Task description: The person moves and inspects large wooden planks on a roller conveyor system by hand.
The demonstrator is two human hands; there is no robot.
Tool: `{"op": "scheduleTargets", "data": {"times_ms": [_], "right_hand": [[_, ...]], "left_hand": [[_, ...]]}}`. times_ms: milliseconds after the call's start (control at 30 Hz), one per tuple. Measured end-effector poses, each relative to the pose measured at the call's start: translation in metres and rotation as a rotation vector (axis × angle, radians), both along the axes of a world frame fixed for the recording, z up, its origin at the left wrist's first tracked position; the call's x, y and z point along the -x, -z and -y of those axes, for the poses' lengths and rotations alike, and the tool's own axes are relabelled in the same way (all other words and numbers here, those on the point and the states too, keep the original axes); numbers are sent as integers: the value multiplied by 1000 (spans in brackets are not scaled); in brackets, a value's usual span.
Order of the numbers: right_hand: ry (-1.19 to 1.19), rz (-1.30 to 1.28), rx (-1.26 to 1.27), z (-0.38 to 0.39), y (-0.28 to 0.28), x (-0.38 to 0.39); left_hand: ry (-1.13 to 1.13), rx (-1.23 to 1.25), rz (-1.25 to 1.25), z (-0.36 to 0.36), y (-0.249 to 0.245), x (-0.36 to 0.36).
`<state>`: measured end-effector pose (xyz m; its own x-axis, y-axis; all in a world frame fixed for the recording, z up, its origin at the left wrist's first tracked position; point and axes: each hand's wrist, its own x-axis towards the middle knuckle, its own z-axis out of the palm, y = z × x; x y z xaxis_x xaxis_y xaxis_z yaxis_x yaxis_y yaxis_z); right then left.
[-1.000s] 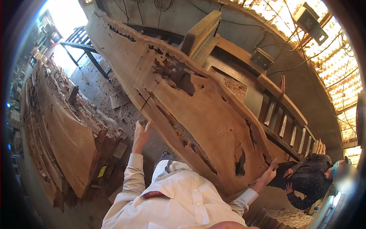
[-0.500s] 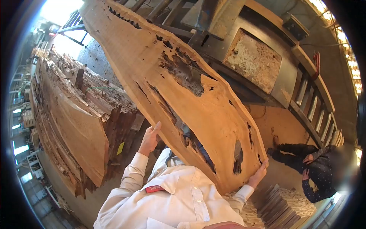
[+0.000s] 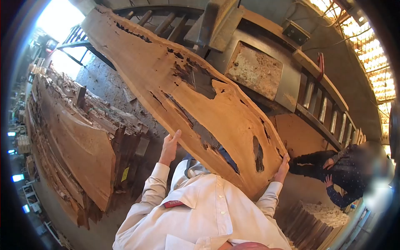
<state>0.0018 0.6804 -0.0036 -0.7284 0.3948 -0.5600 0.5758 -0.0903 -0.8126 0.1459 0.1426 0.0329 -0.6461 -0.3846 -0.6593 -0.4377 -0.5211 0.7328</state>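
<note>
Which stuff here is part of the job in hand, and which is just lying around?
In hand:
wood slab
left hand, on its left edge
right hand, on its right edge

Lying about:
stacked slabs, at the left
roller machine, behind the slab
another person, crouched at the right
pile of short boards

1. The single head-worn camera is looking forward and steeply down over the person's white shirt (image 3: 200, 212), facing the long orange-brown live-edge wooden slab (image 3: 196, 104).
2. It is sitting close to the slab's near end, while the slab's far end is receding from the lens.
3. Its fisheye lens is taking in a stack of rough brown planks (image 3: 79, 146) left of the slab and a grey metal machine (image 3: 254, 71) behind it.
</note>
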Motion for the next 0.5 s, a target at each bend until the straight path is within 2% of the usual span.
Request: {"op": "scheduleTargets", "data": {"times_ms": [167,200,300,333,433,500], "right_hand": [[-88,-44,33,-12,7,19],[-91,-59,47,-7,8,23],[-102,-158,-17,0,1,23],[-125,-147,-81,-11,18,28],[-198,-203,-6,-24,31,31],[-182,-185,80,-18,12,20]], "left_hand": [[-51,30,-18,-12,14,7],[-73,50,68,-15,6,10],[-54,74,10,-17,3,8],[-55,71,17,-18,4,7],[-87,30,-55,-20,15,4],[-75,50,-11,-21,13,4]]}}
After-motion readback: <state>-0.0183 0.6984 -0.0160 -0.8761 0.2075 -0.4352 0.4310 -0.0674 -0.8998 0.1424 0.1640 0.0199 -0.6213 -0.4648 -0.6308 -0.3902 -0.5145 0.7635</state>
